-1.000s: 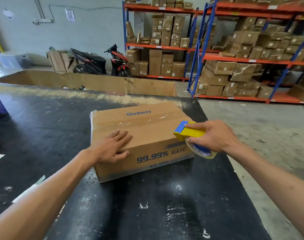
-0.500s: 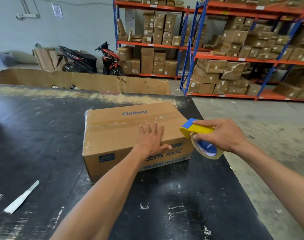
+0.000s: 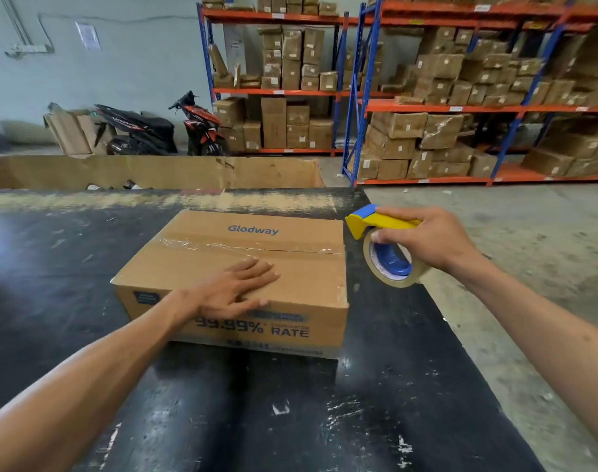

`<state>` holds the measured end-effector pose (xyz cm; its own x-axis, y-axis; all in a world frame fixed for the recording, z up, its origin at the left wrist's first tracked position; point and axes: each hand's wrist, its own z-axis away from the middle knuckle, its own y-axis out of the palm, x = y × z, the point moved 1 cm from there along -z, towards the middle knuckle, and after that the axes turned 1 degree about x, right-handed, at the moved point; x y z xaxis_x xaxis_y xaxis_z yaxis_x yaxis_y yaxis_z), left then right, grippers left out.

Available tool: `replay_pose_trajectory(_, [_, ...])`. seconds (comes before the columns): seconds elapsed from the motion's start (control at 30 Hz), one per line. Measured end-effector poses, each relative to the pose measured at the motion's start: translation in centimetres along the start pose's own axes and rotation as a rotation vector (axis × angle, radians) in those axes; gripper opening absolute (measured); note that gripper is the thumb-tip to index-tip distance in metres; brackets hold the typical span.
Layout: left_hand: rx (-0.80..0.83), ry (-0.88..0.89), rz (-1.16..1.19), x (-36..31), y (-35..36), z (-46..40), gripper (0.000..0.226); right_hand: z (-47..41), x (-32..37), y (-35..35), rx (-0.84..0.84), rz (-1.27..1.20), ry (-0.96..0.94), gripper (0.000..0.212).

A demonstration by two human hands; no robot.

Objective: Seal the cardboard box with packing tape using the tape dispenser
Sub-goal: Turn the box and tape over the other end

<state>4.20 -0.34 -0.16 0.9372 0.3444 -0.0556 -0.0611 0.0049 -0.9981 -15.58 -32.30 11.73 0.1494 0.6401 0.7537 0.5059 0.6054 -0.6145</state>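
A brown cardboard box (image 3: 256,257) printed "Glodway" sits on the black table (image 3: 290,420). A strip of clear tape runs along its top seam. My left hand (image 3: 236,289) lies flat on the box's top near the front edge, fingers spread. My right hand (image 3: 427,238) grips a yellow and blue tape dispenser (image 3: 384,247) with a tape roll on it. The dispenser hangs in the air just off the box's right end, apart from the cardboard.
A long open cardboard bin (image 3: 154,172) lies beyond the table's far edge. Blue and orange racks (image 3: 358,97) stacked with boxes fill the back and right. Two scooters (image 3: 161,131) stand by the wall. The table's right edge drops to a concrete floor (image 3: 529,250).
The box has turned on the table, its right end swinging away from me. My left hand slid right across the top. The dispenser stays beside the box's right end.
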Motion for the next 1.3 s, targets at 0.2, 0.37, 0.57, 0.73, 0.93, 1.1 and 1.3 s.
replay_pose_trajectory(0.2, [-0.142,-0.554,0.102,-8.4,-1.1,-7.1,0.117,-0.3,0.2,-0.1,-0.043,0.006,0.012,0.050])
replay_pose_trajectory(0.37, [-0.028,-0.760,0.186,-15.0,0.8,-13.9,0.107,-0.1,-0.5,-0.2,-0.047,0.028,0.023,0.056])
replay_pose_trajectory(0.57, [0.023,-0.643,0.173,-14.1,0.9,-13.1,0.090,0.4,-2.0,0.4,-0.014,-0.037,0.048,0.055])
replay_pose_trajectory(0.73, [0.051,-0.362,0.138,-10.2,-0.2,-8.5,0.082,0.4,-1.9,1.9,0.030,-0.029,0.024,0.051])
replay_pose_trajectory(0.93, [0.141,-0.184,0.138,-4.5,-1.8,-3.5,0.094,0.3,-1.2,3.1,0.098,-0.051,-0.028,0.049])
replay_pose_trajectory(1.1, [0.010,-0.374,0.000,-7.4,0.5,-7.0,0.107,0.2,-0.7,4.0,0.150,-0.055,-0.048,0.047])
replay_pose_trajectory(1.3, [0.024,-0.268,-0.057,-6.3,1.2,-7.7,0.089,0.3,-1.2,4.0,0.225,-0.048,-0.079,0.047])
